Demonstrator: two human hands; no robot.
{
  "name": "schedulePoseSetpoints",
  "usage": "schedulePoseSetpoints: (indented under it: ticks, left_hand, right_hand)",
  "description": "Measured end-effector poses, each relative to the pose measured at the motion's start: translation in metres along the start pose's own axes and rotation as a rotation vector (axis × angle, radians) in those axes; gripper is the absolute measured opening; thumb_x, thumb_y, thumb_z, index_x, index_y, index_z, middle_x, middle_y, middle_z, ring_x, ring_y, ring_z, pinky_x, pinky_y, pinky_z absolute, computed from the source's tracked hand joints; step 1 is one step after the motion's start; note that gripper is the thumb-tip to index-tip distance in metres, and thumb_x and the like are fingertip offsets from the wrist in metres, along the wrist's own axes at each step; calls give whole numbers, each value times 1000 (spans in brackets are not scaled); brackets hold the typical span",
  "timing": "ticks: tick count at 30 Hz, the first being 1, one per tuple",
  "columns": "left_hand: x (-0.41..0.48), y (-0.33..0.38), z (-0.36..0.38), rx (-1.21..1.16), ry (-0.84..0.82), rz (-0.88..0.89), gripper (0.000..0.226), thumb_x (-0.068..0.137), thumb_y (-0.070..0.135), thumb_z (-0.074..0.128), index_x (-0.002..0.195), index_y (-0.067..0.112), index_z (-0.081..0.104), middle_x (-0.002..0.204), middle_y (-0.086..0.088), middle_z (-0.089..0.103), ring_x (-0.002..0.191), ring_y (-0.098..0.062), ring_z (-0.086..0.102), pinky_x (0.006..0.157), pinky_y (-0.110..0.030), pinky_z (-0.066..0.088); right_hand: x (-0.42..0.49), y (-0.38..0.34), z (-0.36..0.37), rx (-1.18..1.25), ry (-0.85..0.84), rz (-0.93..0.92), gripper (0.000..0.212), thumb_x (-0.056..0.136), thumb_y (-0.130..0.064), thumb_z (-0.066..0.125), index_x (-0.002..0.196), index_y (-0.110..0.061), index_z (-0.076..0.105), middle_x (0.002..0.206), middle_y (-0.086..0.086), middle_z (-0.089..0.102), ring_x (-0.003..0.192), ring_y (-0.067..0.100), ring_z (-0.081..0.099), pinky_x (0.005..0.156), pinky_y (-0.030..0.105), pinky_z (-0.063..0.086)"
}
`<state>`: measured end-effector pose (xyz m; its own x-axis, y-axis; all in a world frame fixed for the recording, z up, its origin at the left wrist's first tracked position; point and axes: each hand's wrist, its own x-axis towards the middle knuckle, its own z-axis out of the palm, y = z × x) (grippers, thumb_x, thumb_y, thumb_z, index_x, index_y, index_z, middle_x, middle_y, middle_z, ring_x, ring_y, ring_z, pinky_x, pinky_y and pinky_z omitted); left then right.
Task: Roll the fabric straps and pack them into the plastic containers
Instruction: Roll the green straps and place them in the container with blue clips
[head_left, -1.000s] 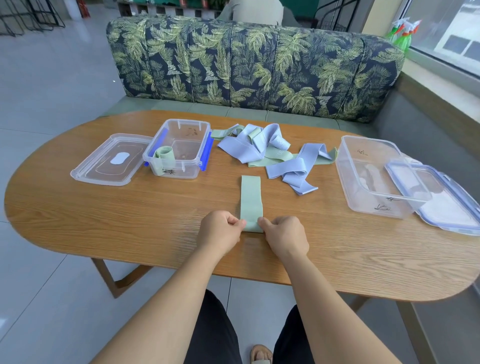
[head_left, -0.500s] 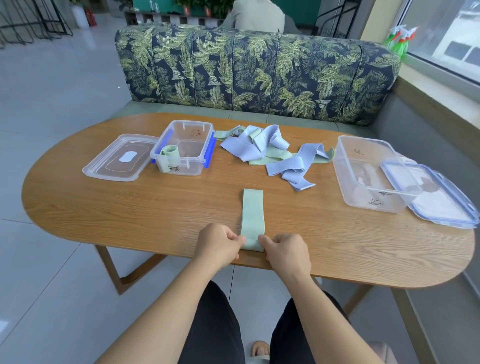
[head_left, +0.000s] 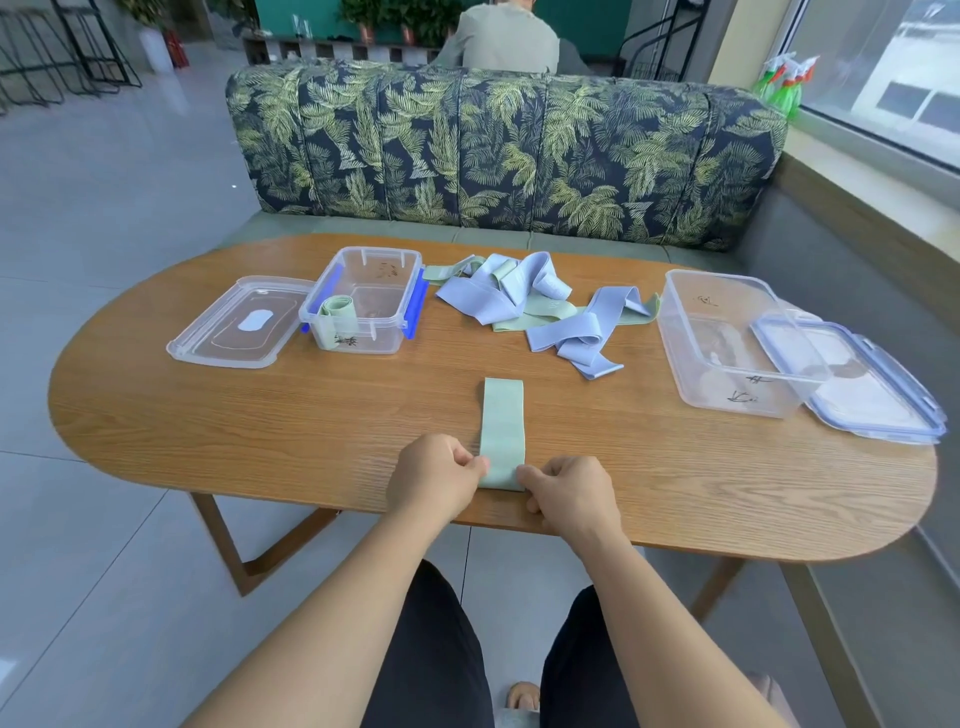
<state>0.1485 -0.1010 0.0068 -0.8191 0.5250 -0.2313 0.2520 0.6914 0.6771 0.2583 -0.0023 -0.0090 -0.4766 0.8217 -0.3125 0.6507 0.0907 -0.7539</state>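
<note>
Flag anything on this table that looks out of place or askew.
Nothing spilled or damaged. The loose straps lie in a tangled heap behind the flat green strap, and the blue-clipped lid overlaps the large container rather than lying apart from it.

Left grip (head_left: 436, 480) and right grip (head_left: 571, 493) pinch the green strap (head_left: 503, 421).

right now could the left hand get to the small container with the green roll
Probably yes: bare table lies between the left hand and the small container, but that hand pinches the green strap.
</note>
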Motion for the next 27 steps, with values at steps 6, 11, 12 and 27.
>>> schedulePoseSetpoints:
  ticks: [6, 11, 12, 27]
  left_hand:
    - [-2, -9, 7, -54, 24, 121, 7, 82, 33, 72, 86, 27, 70, 79, 15, 65, 83, -9, 64, 78, -31, 55]
    - [2, -6, 6, -74, -1, 83, 10, 80, 30, 73, 73, 29, 66, 75, 14, 67, 79, -11, 67, 75, -32, 56]
    - [4, -5, 5, -85, -16, 69, 13, 80, 30, 73, 69, 27, 66, 74, 12, 68, 76, -12, 68, 74, -33, 57]
    - [17, -5, 8, -168, -1, 31, 12, 80, 32, 74, 85, 21, 73, 76, 6, 72, 79, -13, 69, 79, -31, 55]
  right_hand:
    - [10, -5, -2, -20, -21, 15, 31, 79, -40, 66, 68, -11, 68, 73, 7, 73, 62, 25, 61, 76, 44, 59]
    - [12, -5, -3, 0, -21, 13, 35, 79, -40, 65, 70, -7, 69, 70, 9, 72, 56, 20, 55, 72, 43, 58]
    - [12, -3, -3, 20, -11, 8, 37, 79, -41, 65, 71, -5, 68, 73, 10, 72, 57, 20, 55, 72, 43, 58]
    - [23, -13, 2, -6, 22, 27, 29, 81, -43, 64, 66, -18, 64, 76, 2, 72, 76, 26, 69, 72, 36, 56]
